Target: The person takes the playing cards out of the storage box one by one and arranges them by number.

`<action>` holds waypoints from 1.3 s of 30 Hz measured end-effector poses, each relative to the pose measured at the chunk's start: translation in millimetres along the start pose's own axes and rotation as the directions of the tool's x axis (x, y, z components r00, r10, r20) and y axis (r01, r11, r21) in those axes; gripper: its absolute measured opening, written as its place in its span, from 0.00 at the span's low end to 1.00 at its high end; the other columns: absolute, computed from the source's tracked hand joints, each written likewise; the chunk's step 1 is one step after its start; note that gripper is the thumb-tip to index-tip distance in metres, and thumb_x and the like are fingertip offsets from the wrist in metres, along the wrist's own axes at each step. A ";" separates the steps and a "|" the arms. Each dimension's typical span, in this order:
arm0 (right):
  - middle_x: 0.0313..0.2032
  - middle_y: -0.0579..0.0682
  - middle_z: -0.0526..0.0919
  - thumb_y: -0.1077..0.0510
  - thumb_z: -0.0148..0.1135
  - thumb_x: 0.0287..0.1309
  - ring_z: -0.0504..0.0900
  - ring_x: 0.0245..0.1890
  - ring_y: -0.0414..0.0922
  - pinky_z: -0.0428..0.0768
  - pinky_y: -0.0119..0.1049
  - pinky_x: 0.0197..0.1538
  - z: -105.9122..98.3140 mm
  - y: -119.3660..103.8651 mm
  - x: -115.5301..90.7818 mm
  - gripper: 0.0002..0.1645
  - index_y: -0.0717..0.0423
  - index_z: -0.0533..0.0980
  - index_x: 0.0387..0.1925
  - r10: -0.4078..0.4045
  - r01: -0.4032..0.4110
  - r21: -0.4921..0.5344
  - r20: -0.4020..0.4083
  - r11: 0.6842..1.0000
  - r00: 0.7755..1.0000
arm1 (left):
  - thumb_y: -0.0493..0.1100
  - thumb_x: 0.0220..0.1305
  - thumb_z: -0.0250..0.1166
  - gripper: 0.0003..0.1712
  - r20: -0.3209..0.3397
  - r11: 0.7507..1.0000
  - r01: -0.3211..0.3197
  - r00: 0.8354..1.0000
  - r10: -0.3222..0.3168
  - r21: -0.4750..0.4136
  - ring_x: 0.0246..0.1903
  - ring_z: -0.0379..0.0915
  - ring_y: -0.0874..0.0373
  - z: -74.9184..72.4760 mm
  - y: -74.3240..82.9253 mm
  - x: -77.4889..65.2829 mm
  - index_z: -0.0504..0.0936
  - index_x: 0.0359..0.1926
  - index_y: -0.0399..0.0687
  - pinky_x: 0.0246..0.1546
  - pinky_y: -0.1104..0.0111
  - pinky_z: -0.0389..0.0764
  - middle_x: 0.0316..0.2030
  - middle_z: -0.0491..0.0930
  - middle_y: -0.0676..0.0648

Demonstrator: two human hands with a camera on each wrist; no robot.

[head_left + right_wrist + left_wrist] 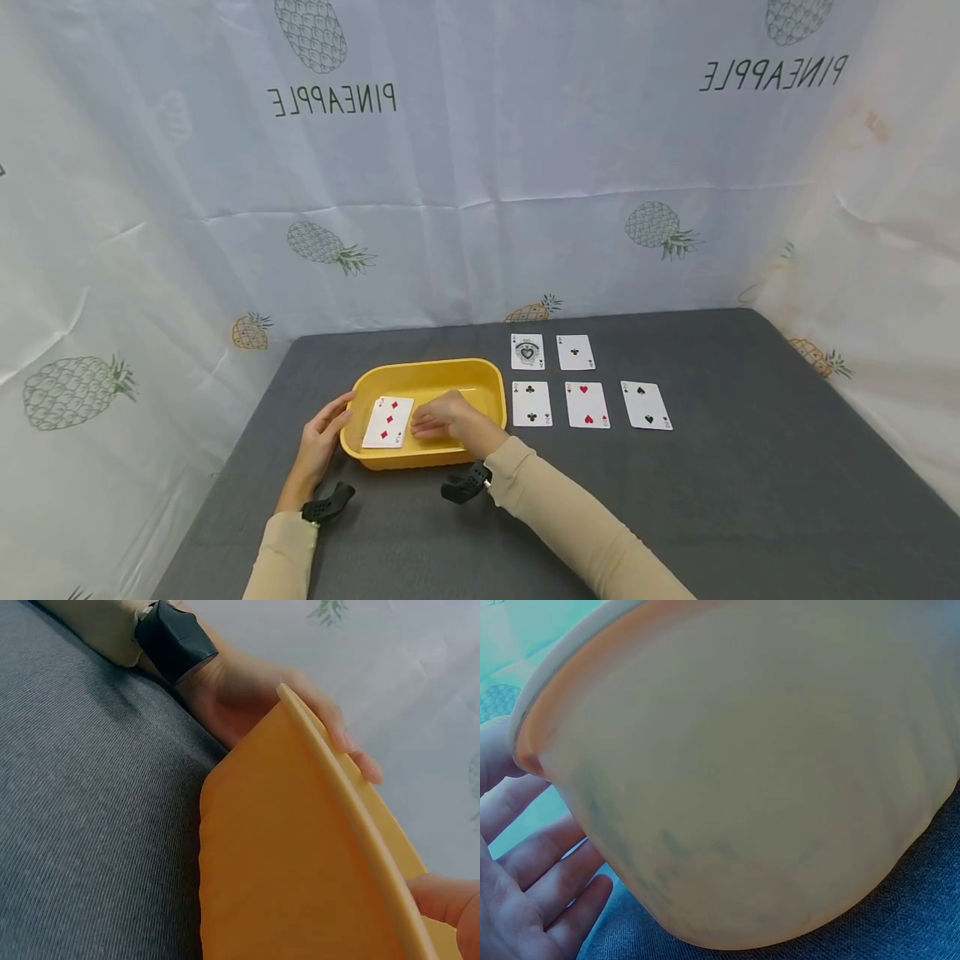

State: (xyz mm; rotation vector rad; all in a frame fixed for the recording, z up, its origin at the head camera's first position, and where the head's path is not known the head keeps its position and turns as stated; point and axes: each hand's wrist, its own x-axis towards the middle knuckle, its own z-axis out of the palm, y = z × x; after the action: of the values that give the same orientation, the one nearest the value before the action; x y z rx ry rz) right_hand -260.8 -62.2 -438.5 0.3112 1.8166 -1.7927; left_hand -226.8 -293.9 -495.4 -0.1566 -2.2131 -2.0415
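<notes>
Yellow tray [431, 381] stands left of five cards [532, 407].

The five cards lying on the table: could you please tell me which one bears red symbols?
It is the two of hearts, between the two of clubs and the two of spades; the other four bear black symbols.

A dark grey table [750, 467] was seen beneath the hands [321, 435]; beyond them and to either side, pale cloth [480, 158] was hung, printed with pineapples [652, 223] and mirrored lettering [330, 100].
</notes>
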 end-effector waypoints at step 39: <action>0.15 0.49 0.77 0.66 0.69 0.51 0.75 0.10 0.37 0.77 0.25 0.18 36.8 -0.7 9.5 0.06 0.67 0.81 0.32 0.002 -0.013 -0.064 -0.169 0.998 0.986 | 0.40 0.71 0.55 0.24 -0.016 0.999 -0.039 0.999 0.039 -0.035 0.49 0.74 0.79 2.3 1.4 -0.7 0.69 0.63 0.31 0.47 0.84 0.76 0.48 0.79 0.70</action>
State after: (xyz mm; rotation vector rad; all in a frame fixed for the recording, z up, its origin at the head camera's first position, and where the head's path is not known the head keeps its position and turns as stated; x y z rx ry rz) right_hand -260.6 -100.1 -441.1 0.4566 1.9822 -1.7434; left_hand -226.0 -291.5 -494.3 -0.1855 -2.1493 -2.0549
